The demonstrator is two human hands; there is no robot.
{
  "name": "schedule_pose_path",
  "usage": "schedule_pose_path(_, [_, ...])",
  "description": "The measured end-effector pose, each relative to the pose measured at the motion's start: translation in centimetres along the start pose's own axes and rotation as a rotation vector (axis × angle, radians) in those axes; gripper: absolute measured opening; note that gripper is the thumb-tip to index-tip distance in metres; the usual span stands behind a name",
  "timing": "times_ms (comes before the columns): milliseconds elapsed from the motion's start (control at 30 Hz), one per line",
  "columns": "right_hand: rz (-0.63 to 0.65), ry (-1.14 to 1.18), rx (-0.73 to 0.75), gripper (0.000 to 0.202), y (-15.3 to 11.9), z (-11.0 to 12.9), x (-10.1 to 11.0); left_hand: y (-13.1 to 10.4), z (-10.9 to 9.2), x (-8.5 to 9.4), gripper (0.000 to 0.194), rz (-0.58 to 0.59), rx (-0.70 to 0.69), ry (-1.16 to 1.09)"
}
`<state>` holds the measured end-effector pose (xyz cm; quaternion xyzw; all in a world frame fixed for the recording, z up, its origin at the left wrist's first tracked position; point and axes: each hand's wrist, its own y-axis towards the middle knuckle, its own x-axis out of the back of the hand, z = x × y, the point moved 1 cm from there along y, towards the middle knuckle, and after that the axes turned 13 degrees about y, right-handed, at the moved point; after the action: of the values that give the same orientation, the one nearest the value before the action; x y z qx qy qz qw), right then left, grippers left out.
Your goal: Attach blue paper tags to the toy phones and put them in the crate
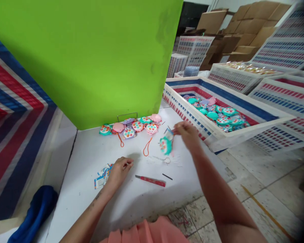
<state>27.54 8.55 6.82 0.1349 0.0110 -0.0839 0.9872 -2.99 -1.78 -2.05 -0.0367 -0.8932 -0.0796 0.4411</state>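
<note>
Presently, work appears partway: one teal toy [165,145] hangs over the tabletop [86,148] with a printed card [169,133] beside it. The right hand [187,132] pinches its upper end; blur hides whether by cord or card. The left hand [120,170] is loosely curled near loose cards [99,183]; whether it grips anything cannot be told. Remaining, by judgement: the row of toys [129,133], where no cards are discernible. Similar pieces fill part of a slotted white crate [258,127]. Toys: rounded, seemingly moulded plastic, dotted faces, some with thin orange loops. Cards: flat, glossy-looking.
</note>
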Motion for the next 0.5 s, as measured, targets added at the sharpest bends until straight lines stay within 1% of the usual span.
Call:
schedule_pose_path(67, [-0.246, -0.233, 0.215, 0.016, 3.5, 1.5, 4.4, 0.0, 0.3, -0.9, 0.019, 0.039, -0.022, 0.035])
schedule_pose_path(100, [-0.378, -0.336, 0.329, 0.017, 4.8, 2.2, 6.4, 0.1, 0.3, -1.3, 0.019, 0.060, -0.033, 0.049])
schedule_pose_path(133, [-0.483, -0.428, 0.423, 0.019, 5.8, 2.8, 8.1, 0.2, 0.2, -1.7, 0.019, 0.079, -0.045, 0.062])
schedule_pose_path(167, [-0.563, -0.500, 0.500, 0.022, 6.3, 3.2, 9.2, 0.4, 0.0, -2.1, 0.019, 0.096, -0.058, 0.076])
schedule_pose_path(200, [-0.609, -0.550, 0.549, 0.028, 6.4, 3.4, 9.8, 0.7, -0.2, -2.5, 0.020, 0.109, -0.073, 0.094])
schedule_pose_path(233, [-0.611, -0.586, 0.569, 0.033, 6.0, 3.3, 9.9, 1.1, -0.5, -2.9, 0.021, 0.117, -0.089, 0.113])
schedule_pose_path(267, [-0.572, -0.606, 0.559, 0.034, 5.1, 2.8, 9.3, 1.6, -0.9, -3.4, 0.022, 0.122, -0.106, 0.129])
schedule_pose_path(300, [-0.482, -0.613, 0.524, 0.031, 3.8, 2.0, 8.2, 2.1, -1.4, -3.8, 0.024, 0.124, -0.122, 0.141])
schedule_pose_path(333, [-0.362, -0.597, 0.476, 0.028, 2.2, 1.0, 6.7, 2.7, -1.9, -4.2, 0.025, 0.124, -0.139, 0.149])
schedule_pose_path(400, [-0.104, -0.507, 0.364, 0.023, -1.6, -1.8, 3.1, 3.7, -2.9, -5.0, 0.028, 0.123, -0.168, 0.154])
schedule_pose_path(467, [0.079, -0.403, 0.222, 0.023, -5.5, -4.8, -0.6, 4.6, -3.6, -5.7, 0.026, 0.126, -0.195, 0.161])
schedule_pose_path(500, [0.140, -0.355, 0.152, 0.023, -7.2, -6.2, -2.1, 4.9, -3.9, -6.0, 0.023, 0.129, -0.208, 0.166])
